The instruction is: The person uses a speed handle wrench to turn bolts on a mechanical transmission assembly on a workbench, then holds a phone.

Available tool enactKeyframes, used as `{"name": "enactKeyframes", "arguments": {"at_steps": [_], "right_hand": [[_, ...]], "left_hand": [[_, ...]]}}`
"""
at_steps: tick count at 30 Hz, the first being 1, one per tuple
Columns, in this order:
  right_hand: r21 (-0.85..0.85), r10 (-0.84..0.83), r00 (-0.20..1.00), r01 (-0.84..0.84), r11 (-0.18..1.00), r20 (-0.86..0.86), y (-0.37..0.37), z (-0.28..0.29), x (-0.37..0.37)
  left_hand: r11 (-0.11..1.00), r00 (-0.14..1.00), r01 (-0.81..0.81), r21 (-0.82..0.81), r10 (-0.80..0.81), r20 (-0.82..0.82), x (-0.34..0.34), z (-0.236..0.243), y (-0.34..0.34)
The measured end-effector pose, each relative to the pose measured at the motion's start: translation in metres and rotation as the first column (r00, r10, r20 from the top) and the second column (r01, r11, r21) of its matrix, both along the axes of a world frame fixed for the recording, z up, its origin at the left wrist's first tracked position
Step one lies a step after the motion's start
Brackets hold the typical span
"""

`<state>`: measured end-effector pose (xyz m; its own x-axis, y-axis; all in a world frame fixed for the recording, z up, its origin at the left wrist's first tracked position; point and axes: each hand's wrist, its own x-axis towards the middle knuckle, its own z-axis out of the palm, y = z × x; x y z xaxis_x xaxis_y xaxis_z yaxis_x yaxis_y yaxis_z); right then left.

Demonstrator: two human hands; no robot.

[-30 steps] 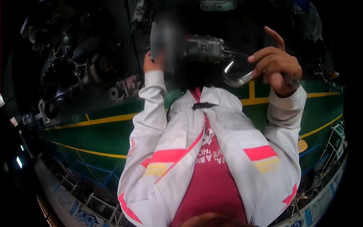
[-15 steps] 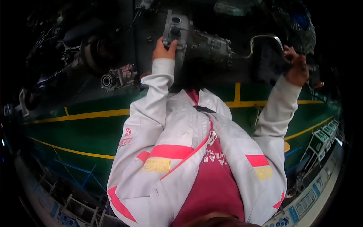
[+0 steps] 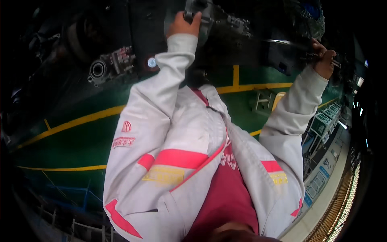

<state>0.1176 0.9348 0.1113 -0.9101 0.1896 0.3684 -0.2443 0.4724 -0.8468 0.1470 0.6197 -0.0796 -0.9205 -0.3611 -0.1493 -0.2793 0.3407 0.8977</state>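
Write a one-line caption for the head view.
Left hand grips a grey metal part; right hand holds a thin rod.

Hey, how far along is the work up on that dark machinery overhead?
Done: both arms are raised to the dark machine assembly overhead. In hand: the left hand grips a grey metal part of it, and the right hand closes around a thin metal rod at its side. Left: the pictures do not show whether anything is fastened or loose, so the remaining steps cannot be judged.
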Motion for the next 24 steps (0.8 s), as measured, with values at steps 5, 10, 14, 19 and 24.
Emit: {"name": "enactKeyframes", "arguments": {"at_steps": [5,10,14,19,24], "right_hand": [[-0.207,-0.118,0.992,0.106,0.973,-0.044,0.022,-0.010,-0.004],[0.266,0.532,0.846,-0.505,0.821,-0.038,0.024,0.008,0.015],[0.232,0.078,0.997,-0.078,0.970,0.008,-0.004,-0.022,0.039],[-0.581,0.475,0.879,-0.401,0.708,-0.027,-0.011,-0.016,0.014],[-0.630,0.483,0.874,-0.405,0.663,-0.053,-0.009,-0.014,0.029]], "left_hand": [[0.997,0.997,-0.041,-0.061,0.036,-0.069,-0.002,0.002,0.007],[0.986,0.992,-0.105,-0.126,0.095,-0.088,-0.003,-0.008,0.010],[0.998,0.993,-0.051,-0.042,0.046,-0.110,0.005,0.009,0.004],[0.988,0.984,-0.141,-0.070,0.132,-0.117,-0.005,-0.012,0.014],[0.989,0.975,-0.142,-0.038,0.133,-0.179,-0.006,-0.013,0.010]]}}
